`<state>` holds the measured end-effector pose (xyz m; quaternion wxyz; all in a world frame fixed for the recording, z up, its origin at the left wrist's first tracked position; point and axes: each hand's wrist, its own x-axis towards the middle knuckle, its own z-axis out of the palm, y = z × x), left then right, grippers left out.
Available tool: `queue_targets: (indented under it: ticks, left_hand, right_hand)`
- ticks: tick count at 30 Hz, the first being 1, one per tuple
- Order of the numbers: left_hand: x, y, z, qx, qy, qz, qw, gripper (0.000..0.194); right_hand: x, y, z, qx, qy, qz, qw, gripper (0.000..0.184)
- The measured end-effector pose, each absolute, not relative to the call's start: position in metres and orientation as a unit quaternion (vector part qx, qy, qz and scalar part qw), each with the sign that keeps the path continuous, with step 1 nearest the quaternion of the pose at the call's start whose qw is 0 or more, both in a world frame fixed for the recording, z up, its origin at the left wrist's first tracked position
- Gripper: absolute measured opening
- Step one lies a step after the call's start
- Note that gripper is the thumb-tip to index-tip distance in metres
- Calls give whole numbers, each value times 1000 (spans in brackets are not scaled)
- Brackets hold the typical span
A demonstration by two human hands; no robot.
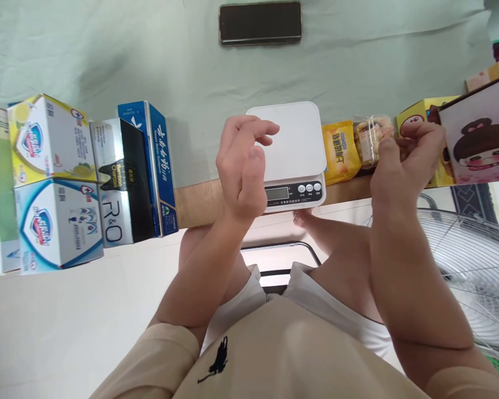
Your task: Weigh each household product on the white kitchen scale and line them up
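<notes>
My left hand (243, 166) hovers over the left side of a white kitchen scale (291, 138), its fingers loosely curled and apart, with nothing in them. The scale's small display (276, 193) looks blank. Just right of the scale lies a yellow snack packet (341, 151) with Chinese print. Beside that sits a clear-wrapped snack (373, 138) with pale, crumbly pieces. My right hand (413, 155) is at the right edge of this clear pack, thumb and bent fingers apart. It partly covers a yellow box (434, 105) behind it, and I see nothing held.
A dark phone (260, 23) lies at the back of the green cloth (183, 50). Soap boxes (60, 221), a black-and-silver box (122, 177) and a blue toothpaste box (160, 160) stand left. A picture box (482, 133) stands right, above a floor fan (474, 271).
</notes>
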<state>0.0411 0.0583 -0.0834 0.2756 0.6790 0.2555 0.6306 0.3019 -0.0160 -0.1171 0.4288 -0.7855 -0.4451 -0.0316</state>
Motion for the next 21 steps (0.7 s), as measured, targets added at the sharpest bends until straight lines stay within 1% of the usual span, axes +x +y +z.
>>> queue_targets:
  ticks: [2,5,9,13,17,21]
  left_hand:
    - [42,58,-82,674,271,625,287,41]
    - [42,57,-81,674,269,628,282,40]
    - [33,51,-77,683,249,642,243,39]
    - [13,39,-62,708,278,611,217,39]
    - [-14,23,-50,716,313,610,134,35]
    - [-44,2,-52,719,365,587,69,33]
  right_hand:
    - [296,-17,-111,-752,-463,-47,467,29]
    - [274,-16,-96,-661,-527,-91,527,25]
    - [224,-13,-77,-595,-569,-107,557,19]
    - [165,-11,-67,-517,-618,-19,592,16]
    - [111,-14,-62,-467,-663,79,580,24]
    - [65,-16,-72,-418,-690,164,567,32]
